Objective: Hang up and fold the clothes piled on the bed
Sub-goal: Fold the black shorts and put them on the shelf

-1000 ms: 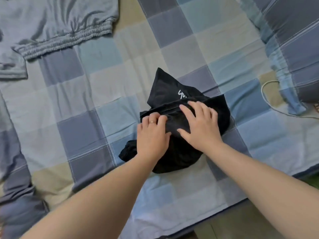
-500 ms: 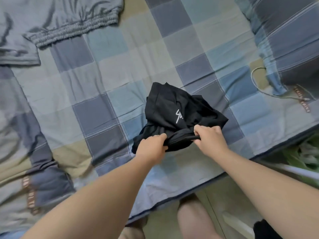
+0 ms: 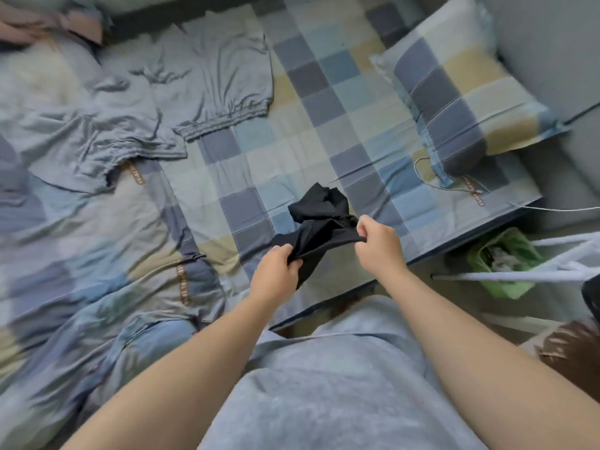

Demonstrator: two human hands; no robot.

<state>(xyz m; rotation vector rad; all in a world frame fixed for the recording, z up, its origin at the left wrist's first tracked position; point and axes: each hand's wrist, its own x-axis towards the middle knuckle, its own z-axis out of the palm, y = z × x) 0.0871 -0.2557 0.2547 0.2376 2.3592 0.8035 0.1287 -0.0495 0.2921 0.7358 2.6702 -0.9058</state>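
Note:
A small black garment (image 3: 319, 219) is bunched up and lifted off the checked bed sheet (image 3: 311, 105) near the bed's front edge. My left hand (image 3: 276, 272) grips its lower left edge with curled fingers. My right hand (image 3: 378, 243) grips the same edge further right, so the cloth stretches between the two hands. Further back on the bed lie grey shorts (image 3: 214, 79) with an elastic waistband and a grey shirt (image 3: 87, 138), both spread flat.
A checked pillow (image 3: 461, 92) sits at the right end of the bed with a white cable (image 3: 431, 183) beside it. A rumpled checked quilt (image 3: 97, 254) covers the left. On the floor to the right stand a green basket (image 3: 501, 261) and white rack bars (image 3: 526, 276).
Both hands went from pressing flat on the black garment to gripping its edge and lifting it toward the bed's front edge. The view has pulled back and shows more of the bed.

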